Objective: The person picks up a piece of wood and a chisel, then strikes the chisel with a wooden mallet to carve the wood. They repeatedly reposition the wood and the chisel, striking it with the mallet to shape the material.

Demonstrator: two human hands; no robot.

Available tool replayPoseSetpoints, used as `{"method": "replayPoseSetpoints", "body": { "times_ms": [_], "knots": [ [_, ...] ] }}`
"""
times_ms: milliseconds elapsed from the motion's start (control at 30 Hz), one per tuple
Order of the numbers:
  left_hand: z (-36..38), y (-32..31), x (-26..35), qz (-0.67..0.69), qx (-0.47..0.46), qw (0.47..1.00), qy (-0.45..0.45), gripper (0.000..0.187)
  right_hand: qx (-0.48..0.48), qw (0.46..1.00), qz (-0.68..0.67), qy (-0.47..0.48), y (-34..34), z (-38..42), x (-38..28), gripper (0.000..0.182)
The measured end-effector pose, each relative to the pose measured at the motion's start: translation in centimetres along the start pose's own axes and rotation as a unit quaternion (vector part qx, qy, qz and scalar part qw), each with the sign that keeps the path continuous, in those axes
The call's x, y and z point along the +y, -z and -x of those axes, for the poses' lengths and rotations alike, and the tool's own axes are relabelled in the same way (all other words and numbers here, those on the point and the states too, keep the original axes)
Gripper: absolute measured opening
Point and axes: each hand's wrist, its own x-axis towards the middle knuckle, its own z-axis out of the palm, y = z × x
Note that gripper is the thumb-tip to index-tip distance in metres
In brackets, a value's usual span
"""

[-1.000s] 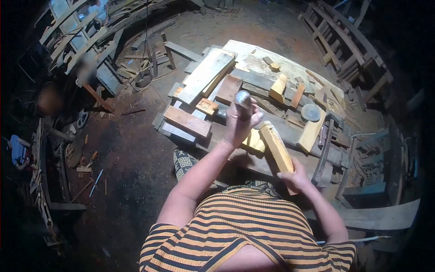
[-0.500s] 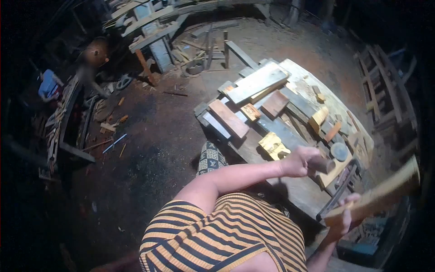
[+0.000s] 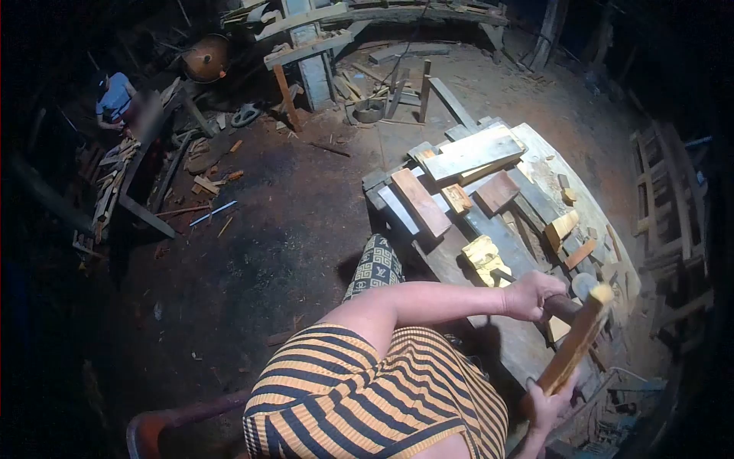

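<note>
My left hand is closed around the thick handle of a chisel. Its dark blade points left, with the tip at the edge of a yellow, partly carved wood block on the workbench. Lower right, my right hand grips the narrow end of a long wooden mallet. The mallet slants up and away, its wide part overlapping the butt of the chisel handle in this view.
Beyond the carved block lie a reddish plank, a carved orange block, a brown block and a pale board. A round tin stands near the chisel. Far left, a person in a blue shirt sits by another bench.
The mallet has swung left and in to the chisel handle, from out at the right. My left hand still holds the chisel. The whole view has shifted, bringing the far person more into sight.
</note>
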Motion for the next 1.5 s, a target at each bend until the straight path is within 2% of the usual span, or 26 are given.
{"method": "replayPoseSetpoints", "body": {
  "times_ms": [33, 67, 100, 133, 200, 267, 333, 367, 433, 533, 667, 767, 867, 933, 967, 1033, 1067, 1100, 1133, 1167, 1200, 1233, 1300, 1333, 1367, 1500],
  "knots": [
    [0.1, 0.0, 0.0, -0.005, 0.002, 1.000, 0.000, 0.029, -0.049, 0.997, 0.054, 0.021, 0.0, -0.2, 0.4, 0.086],
    [0.0, -0.1, 0.2, 0.013, 0.011, 1.000, 0.003, 0.028, -0.056, 0.989, 0.000, -0.134, 1.4, -0.6, 0.2, 0.084],
    [0.1, -0.1, 0.2, 0.034, 0.020, 0.999, 0.009, 0.028, 0.083, 0.992, 0.079, 0.061, 0.8, -0.6, -0.4, 0.070],
    [0.1, -0.1, 0.1, 0.026, 0.016, 1.000, 0.006, 0.028, 0.078, 0.992, 0.077, 0.061, 1.0, -0.8, -0.4, 0.070],
    [0.2, -0.3, -0.3, 0.029, 0.017, 0.999, 0.007, 0.028, 0.146, 0.939, -0.311, 0.029, 1.9, -1.4, -1.3, 0.068],
    [0.0, -0.3, -0.5, 0.032, 0.019, 0.999, 0.003, 0.028, 0.122, 0.931, -0.338, 0.066, 1.5, -1.1, -1.1, 0.069],
    [0.1, -0.2, -0.4, 0.037, 0.028, 0.999, -0.002, 0.028, 0.028, 0.996, -0.071, -0.049, 1.0, -0.2, 3.2, 0.079],
    [0.1, -0.2, -0.5, 0.032, 0.032, 0.999, -0.001, 0.028, -0.021, 0.992, 0.067, -0.104, 1.2, 0.0, 4.8, 0.084],
    [0.0, -0.2, -0.9, 0.039, 0.036, 0.998, -0.016, 0.031, -0.026, 0.996, 0.081, -0.019, 1.3, -0.6, 5.1, 0.087],
    [0.0, -0.1, -0.9, 0.020, 0.056, 0.998, -0.006, 0.032, 0.055, 0.996, -0.069, 0.016, 2.1, -1.3, 4.5, 0.086],
    [0.0, -0.4, -1.1, 0.025, 0.066, 0.997, 0.006, 0.030, -0.016, 0.984, 0.176, 0.026, 0.3, -0.4, 3.8, 0.083],
    [0.1, -0.5, -1.3, 0.017, 0.071, 0.997, 0.008, 0.028, -0.058, 0.931, 0.359, 0.034, -0.3, 0.3, 3.8, 0.082],
    [-0.1, 0.4, -1.3, 0.084, 0.093, 0.992, -0.026, 0.030, -0.083, 0.953, 0.291, 0.016, -0.1, -0.1, 5.4, 0.087],
    [-0.2, 2.4, -0.7, 0.124, 0.113, 0.986, -0.002, 0.033, -0.034, 0.998, 0.030, -0.037, -0.3, -0.2, 8.2, 0.085],
    [-0.5, 3.4, -0.9, 0.140, 0.140, 0.980, -0.006, 0.032, 0.027, 0.981, -0.190, -0.024, -2.2, -0.6, 5.8, 0.086],
    [-0.3, 4.5, -5.1, -0.001, 0.218, 0.975, -0.052, 0.043, 0.010, 0.995, 0.046, -0.091, -0.4, -0.4, 9.6, 0.084],
    [0.5, 6.0, -6.5, 0.030, 0.181, 0.982, 0.039, 0.038, -0.018, 0.993, -0.004, -0.114, -0.7, 0.3, 7.7, 0.083],
    [1.4, 7.3, -7.1, 0.288, 0.179, 0.932, 0.131, 0.027, -0.039, 0.988, -0.052, -0.137, -2.0, -0.1, 4.6, 0.082],
    [3.1, 9.0, -9.9, 0.140, 0.022, 0.963, 0.229, 0.026, -0.056, 0.980, -0.096, -0.166, -2.5, 0.1, 3.7, 0.080],
    [0.7, 10.4, -4.2, 0.245, 0.130, 0.900, 0.336, 0.022, -0.072, 0.969, -0.143, -0.191, -2.8, 0.0, 3.6, 0.078],
    [1.6, 11.4, -7.0, 0.250, 0.121, 0.906, 0.319, 0.019, -0.083, 0.973, -0.119, -0.178, -3.0, -0.4, 4.0, 0.078],
    [1.3, 11.7, -5.7, 0.306, 0.227, 0.846, 0.372, 0.017, -0.100, 0.976, -0.099, -0.165, -3.0, -1.2, 4.0, 0.078],
    [1.7, 12.7, -6.1, 0.328, 0.269, 0.830, 0.363, 0.011, -0.137, 0.986, -0.031, -0.086, -3.0, -3.8, 2.6, 0.078],
    [1.8, 13.1, -6.5, 0.313, 0.278, 0.859, 0.295, 0.015, -0.159, 0.985, -0.022, -0.059, -3.1, -5.6, 0.6, 0.077],
    [1.7, 12.9, -6.3, 0.343, 0.302, 0.848, 0.270, 0.010, -0.184, 0.982, -0.014, -0.032, -3.2, -7.5, -2.3, 0.077],
    [2.0, 12.8, -6.4, 0.389, 0.267, 0.842, 0.260, 0.018, -0.199, 0.956, 0.108, 0.185, -4.7, -14.5, -13.2, 0.079]
  ]
}}
